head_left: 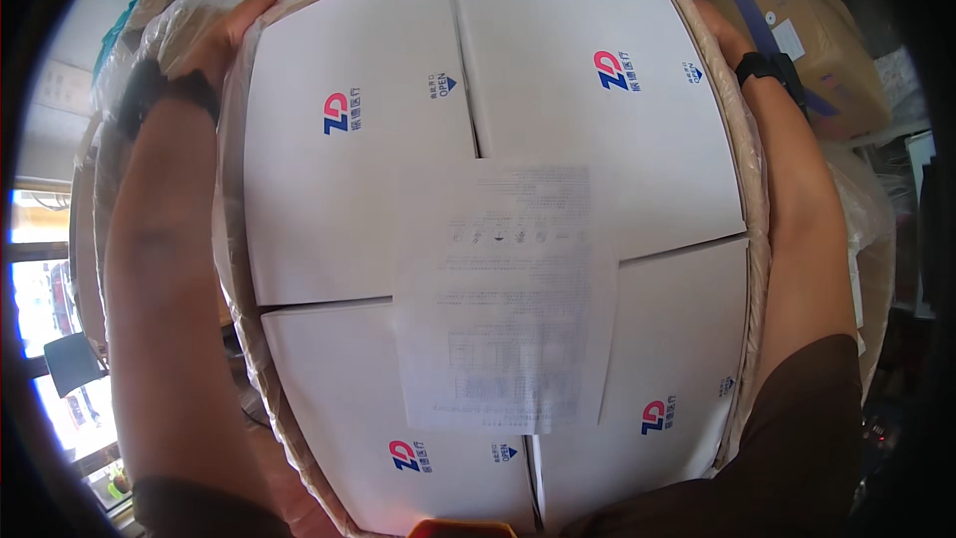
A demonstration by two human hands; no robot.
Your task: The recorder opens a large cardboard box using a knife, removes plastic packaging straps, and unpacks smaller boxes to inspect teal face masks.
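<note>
A large open carton (757,174), its rim edged with clear plastic, fills the middle of the view between my arms. Several flat white boxes (349,199) with blue and pink printing lie side by side inside it. On top of them, across their meeting corners, rests a printed white paper sheet (508,339). My left hand (249,20) grips the carton's far left side, thumb along the edge. At the far right side, my right hand (722,35) presses around the carton, its fingertips hidden behind the wall. Both wrists wear dark bands.
Beyond my right hand stands a brown cardboard box (797,30) with blue tape and a white label. Clear plastic wrapping (189,25) bunches up beside my left hand. A bright window (60,299) is at the left, and more plastic (871,229) hangs past my right arm.
</note>
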